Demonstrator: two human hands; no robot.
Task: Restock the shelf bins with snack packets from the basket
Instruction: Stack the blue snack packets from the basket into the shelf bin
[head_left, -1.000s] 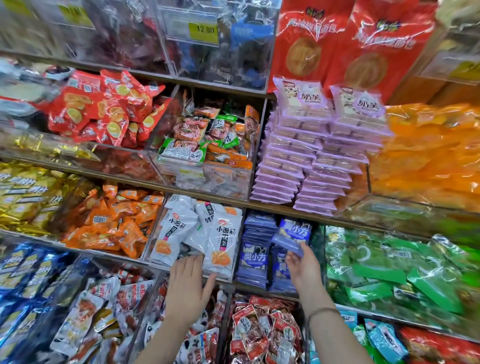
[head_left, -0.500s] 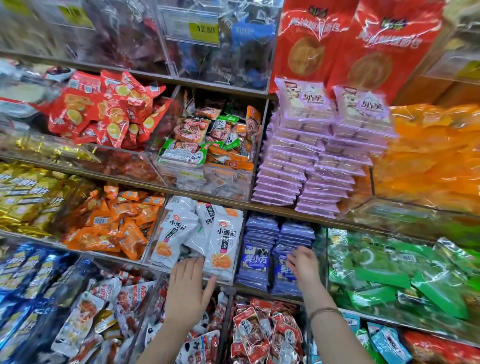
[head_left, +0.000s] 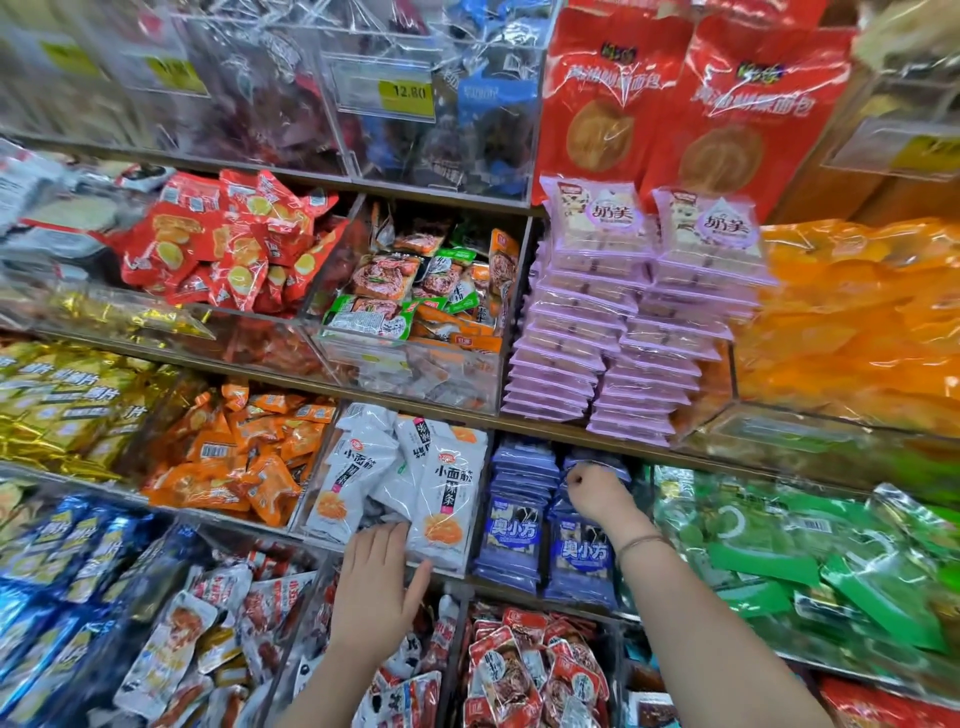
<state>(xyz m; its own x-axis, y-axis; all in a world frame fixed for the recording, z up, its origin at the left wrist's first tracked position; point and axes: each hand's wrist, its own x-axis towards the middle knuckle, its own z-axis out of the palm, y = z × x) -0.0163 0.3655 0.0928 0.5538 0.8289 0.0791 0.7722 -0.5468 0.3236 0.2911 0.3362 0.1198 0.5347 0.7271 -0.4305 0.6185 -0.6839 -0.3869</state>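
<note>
right hand risen, curled atop blue packets stack

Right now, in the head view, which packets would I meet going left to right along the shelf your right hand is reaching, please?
Gold packets → orange packets → white packets → blue packets → green packets.

two stacks of 奥小方 packets side by side: left stack, right stack. right hand on top of the right stack, toward its rear. 小面筋 packets just left of the left stack. left hand before them, fingertips touching the front packet. 奶美 packets, two stacks, on the shelf above the 奥小方 stacks. bread bags upright behind those.
</note>
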